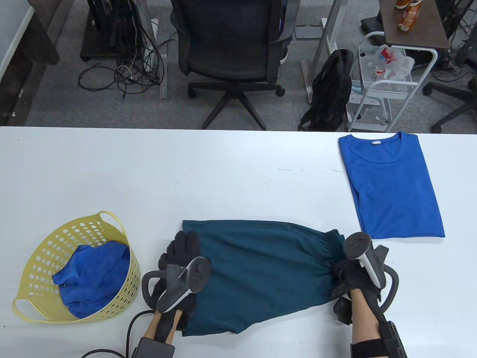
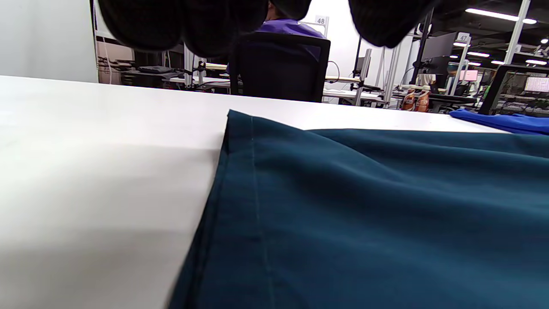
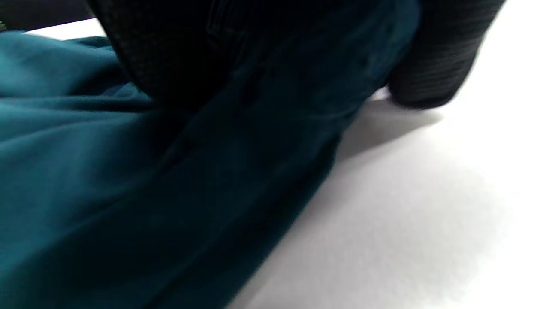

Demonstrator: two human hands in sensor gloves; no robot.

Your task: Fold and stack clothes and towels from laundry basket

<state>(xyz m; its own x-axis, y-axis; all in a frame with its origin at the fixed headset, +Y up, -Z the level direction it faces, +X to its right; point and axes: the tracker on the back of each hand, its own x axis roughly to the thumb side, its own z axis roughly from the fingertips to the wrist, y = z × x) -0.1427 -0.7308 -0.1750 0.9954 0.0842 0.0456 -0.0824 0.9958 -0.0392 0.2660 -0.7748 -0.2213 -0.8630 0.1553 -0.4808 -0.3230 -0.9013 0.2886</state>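
A dark teal garment [image 1: 264, 268] with a gathered waistband lies flat near the table's front edge. My left hand [image 1: 182, 250] rests with straight fingers on its left hem. In the left wrist view the fingertips [image 2: 180, 21] hang over the hem of the teal cloth [image 2: 364, 206]. My right hand [image 1: 344, 278] grips the bunched waistband at the right end. Up close, its fingers [image 3: 437, 64] curl round the teal fabric [image 3: 128, 193]. A yellow laundry basket [image 1: 41, 257] at the left holds a blue towel [image 1: 93, 276]. A folded blue T-shirt [image 1: 391, 186] lies at the far right.
The white table [image 1: 186, 175] stretches bare behind the garment. Beyond its far edge stand a black office chair [image 1: 231, 44], a black backpack [image 1: 331, 93] and a white trolley [image 1: 384, 82]. A cable [image 1: 130, 332] runs from my left wrist.
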